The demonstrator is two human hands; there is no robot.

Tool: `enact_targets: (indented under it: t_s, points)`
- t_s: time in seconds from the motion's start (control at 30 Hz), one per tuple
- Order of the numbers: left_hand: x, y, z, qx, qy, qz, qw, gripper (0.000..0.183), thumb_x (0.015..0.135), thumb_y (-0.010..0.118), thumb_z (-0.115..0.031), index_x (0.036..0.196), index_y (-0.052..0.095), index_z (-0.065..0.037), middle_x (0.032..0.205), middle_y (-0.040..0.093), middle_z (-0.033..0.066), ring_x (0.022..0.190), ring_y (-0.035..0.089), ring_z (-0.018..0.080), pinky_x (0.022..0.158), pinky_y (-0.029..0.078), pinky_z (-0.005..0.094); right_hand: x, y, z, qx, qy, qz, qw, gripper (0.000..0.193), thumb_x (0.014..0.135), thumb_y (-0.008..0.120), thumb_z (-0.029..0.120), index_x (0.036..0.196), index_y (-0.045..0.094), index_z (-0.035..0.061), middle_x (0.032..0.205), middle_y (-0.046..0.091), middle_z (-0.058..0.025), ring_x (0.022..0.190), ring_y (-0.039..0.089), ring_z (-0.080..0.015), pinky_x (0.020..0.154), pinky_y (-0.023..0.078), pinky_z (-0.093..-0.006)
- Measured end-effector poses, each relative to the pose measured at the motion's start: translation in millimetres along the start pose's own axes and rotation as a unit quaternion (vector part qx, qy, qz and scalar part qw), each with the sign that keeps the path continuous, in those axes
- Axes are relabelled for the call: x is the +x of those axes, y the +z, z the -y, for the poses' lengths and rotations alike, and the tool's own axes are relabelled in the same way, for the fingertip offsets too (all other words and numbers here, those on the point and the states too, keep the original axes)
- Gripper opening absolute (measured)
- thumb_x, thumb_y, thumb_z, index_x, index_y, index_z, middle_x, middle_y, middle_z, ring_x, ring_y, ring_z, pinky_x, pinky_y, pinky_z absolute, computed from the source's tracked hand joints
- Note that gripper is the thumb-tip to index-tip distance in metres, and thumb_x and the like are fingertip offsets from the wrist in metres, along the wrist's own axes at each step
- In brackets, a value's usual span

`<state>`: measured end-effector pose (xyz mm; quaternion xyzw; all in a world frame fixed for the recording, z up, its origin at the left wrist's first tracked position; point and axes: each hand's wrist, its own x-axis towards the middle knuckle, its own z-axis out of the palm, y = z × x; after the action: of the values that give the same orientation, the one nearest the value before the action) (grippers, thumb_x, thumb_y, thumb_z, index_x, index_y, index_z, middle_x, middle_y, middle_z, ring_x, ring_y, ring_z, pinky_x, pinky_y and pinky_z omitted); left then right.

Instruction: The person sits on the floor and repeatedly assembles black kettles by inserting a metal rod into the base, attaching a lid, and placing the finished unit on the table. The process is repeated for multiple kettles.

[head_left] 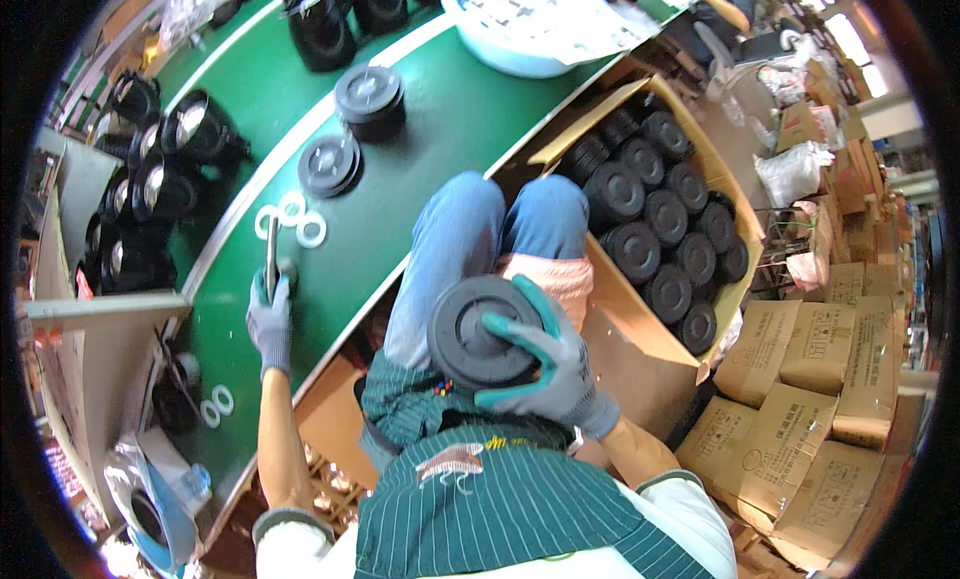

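Observation:
My right hand [555, 369], in a grey glove with green fingertips, is closed around the edge of a round black plastic lid [466, 329] above my lap. The lid's ringed face is turned up. Over the green table [390, 214], my left hand [268, 324] wears a matching glove and is closed on a slim metal rod-like tool [272, 241]. Its tip points away from me, beside several white rings [311, 230]. A small dark piece next to these fingers is hard to make out. Beyond the rings stand black lids [330, 165] and a taller stack of lids [370, 97].
An open cardboard box [728, 324] packed with black lids stands to my right. Brown cartons [790, 434] are piled past it. Shiny black housings [165, 189] line the table's far left. A light-blue basin [510, 59] sits at the far edge, and two white rings [218, 404] lie nearer.

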<state>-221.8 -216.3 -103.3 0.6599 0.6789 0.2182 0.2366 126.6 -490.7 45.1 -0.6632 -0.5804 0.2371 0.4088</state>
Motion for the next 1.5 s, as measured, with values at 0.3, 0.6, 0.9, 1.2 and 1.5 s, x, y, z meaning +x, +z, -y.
enact_targets:
  t_s: [0.3,0.6,0.9,1.2,1.5]
  points:
    - [-84,-38,-111,-0.001,0.456,-0.048,0.889,0.075,0.091,0.067,-0.032,0.156,0.042,-0.005,0.157,0.04,0.0306,0.147,0.036,0.0527,0.12,0.029,0.0642,73,-11,-99,0.482,0.121,-0.26,0.828,0.069,0.091,0.081,0.039,0.144,0.059,0.0008,0.151,0.057,-0.0103,0.135,0.057,-0.0224,0.11,0.048,-0.0411]
    - [-58,-20,-131,-0.095,0.49,-0.129,0.857,0.087,0.088,0.076,-0.056,0.156,0.041,-0.016,0.148,0.052,0.0278,0.131,0.056,0.0492,0.109,0.046,0.0639,121,45,-68,0.506,0.198,-0.032,0.839,0.075,0.107,0.044,0.053,0.166,0.025,0.0112,0.162,0.044,-0.0103,0.147,0.044,-0.0282,0.125,0.032,-0.0462]
    - [221,-107,-234,-0.076,0.301,-0.374,0.874,0.058,0.073,0.091,-0.027,0.122,0.069,-0.006,0.128,0.063,0.0232,0.118,0.064,0.0403,0.1,0.051,0.0479,161,47,-90,0.708,0.223,0.17,0.648,0.088,0.103,0.047,0.063,0.165,0.025,0.0038,0.158,0.046,-0.0217,0.145,0.047,-0.036,0.123,0.034,-0.052]
    - [482,10,-209,0.185,0.188,-0.12,0.957,0.07,0.081,0.077,-0.061,0.139,0.064,-0.024,0.132,0.066,0.0214,0.124,0.063,0.0372,0.104,0.05,0.0459,168,49,-104,0.668,0.268,0.149,0.678,0.078,0.106,0.039,0.059,0.159,0.035,0.001,0.148,0.052,-0.0305,0.133,0.053,-0.0501,0.114,0.041,-0.0651]
    - [336,-22,-176,0.317,0.524,-0.254,0.749,0.036,0.101,0.06,-0.025,0.129,0.067,-0.004,0.131,0.067,0.0188,0.121,0.064,0.0341,0.106,0.048,0.0476,165,49,-108,0.69,0.255,0.138,0.663,0.08,0.105,0.041,0.058,0.159,0.034,0.0001,0.15,0.051,-0.0269,0.137,0.052,-0.0446,0.115,0.041,-0.0652]
